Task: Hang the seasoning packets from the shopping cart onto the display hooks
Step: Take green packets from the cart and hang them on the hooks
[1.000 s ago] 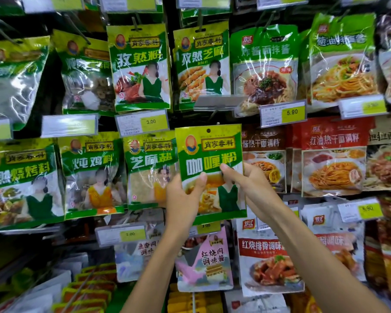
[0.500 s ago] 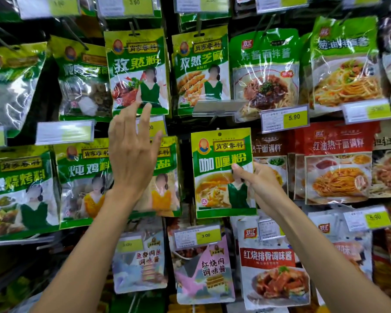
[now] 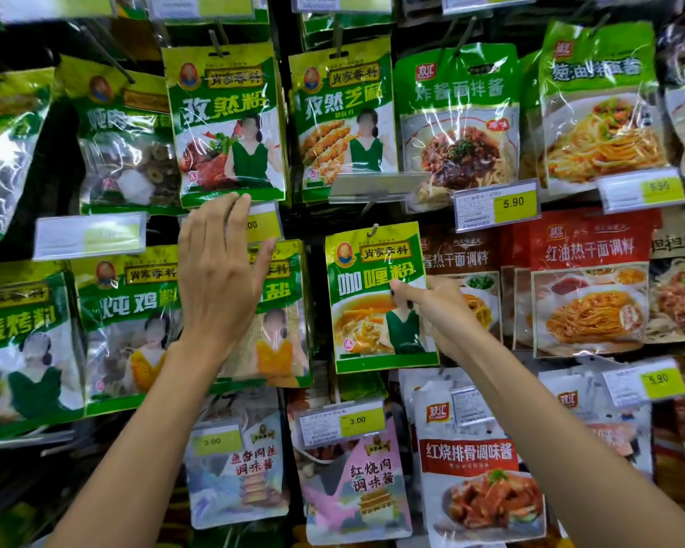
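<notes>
A green and yellow curry powder packet (image 3: 372, 306) hangs in the middle of the display, its top hole on a metal hook (image 3: 373, 230). My right hand (image 3: 432, 310) pinches the packet's right edge, thumb on its front. My left hand (image 3: 220, 267) is raised flat with straight fingers in front of the neighbouring packet (image 3: 281, 310) and the yellow price tag (image 3: 264, 225); it holds nothing. The shopping cart is out of sight.
Rows of hanging seasoning and noodle sauce packets fill the wall on all sides. A tilted clear price tag holder (image 3: 376, 185) juts out just above the curry packet. More price tags (image 3: 495, 205) hang between rows; lower packets (image 3: 352, 480) hang below my arms.
My left hand let go of the curry packet and rose up and left, open. The packet moved right and now hangs from the hook, with my right hand still on its edge.
</notes>
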Motion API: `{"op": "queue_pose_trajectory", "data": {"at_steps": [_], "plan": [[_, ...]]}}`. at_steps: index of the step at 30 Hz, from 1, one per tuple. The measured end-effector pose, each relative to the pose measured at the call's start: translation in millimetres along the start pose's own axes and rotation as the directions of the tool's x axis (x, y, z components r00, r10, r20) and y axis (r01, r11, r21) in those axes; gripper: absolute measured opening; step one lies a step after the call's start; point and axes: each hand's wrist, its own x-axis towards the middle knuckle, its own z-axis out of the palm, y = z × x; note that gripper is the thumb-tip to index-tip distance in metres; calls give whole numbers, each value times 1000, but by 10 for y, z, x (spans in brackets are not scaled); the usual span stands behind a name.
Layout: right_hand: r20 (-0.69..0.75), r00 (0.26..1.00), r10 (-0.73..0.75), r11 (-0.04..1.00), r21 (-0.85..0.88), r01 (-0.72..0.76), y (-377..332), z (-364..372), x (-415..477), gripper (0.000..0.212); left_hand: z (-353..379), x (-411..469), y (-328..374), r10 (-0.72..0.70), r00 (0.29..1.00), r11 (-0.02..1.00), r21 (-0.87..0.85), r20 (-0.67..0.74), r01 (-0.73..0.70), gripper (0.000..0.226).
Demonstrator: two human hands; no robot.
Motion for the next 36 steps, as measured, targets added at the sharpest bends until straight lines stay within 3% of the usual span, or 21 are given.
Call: {"op": "queue_pose_trajectory", "data": {"at_steps": [2,4,6,13,18,21,26,29,32,34,36], "plan": [[-52,999,7,999,-36,-9,39,58,134,20,14,-3,-11,1,1000,1000,-2,-10,-1,50],[-98,995,19,998,-56,-25,95,141,290,43,21,1,-22,4,1000,1000,-3,-16,-4,50],[-139,990,35,996,-76,-45,149,215,419,52,34,-4,-30,7,1000,1000,-10,-20,-8,50],[-266,964,-30,984,-179,-19,281,330,692,24,49,-11,-44,28,999,999,-17,-28,-28,49],[-218,975,-50,978,-209,3,327,241,622,24,15,-11,-19,18,1000,999,-26,-23,-18,49],[-269,949,-167,947,-310,79,315,111,381,21,-25,-34,105,26,996,998,-56,-80,-31,44],[-323,912,-254,902,-419,103,281,-344,-236,21,-78,-368,799,72,989,943,-314,-133,-111,30],[-309,906,-289,879,-461,123,358,-798,-874,20,-120,-773,1494,78,997,840,-539,-7,-69,27],[-371,901,-226,882,-470,28,598,-1299,-1666,22,-251,-1299,2293,90,967,654,-747,238,123,27],[-458,878,-141,888,-450,-92,859,-1637,-2233,24,-406,-1711,2819,115,881,475,-804,459,358,24],[-557,831,-12,888,-388,-247,1171,-1944,-2817,25,-583,-2156,3326,207,728,331,-747,654,577,29]]}}
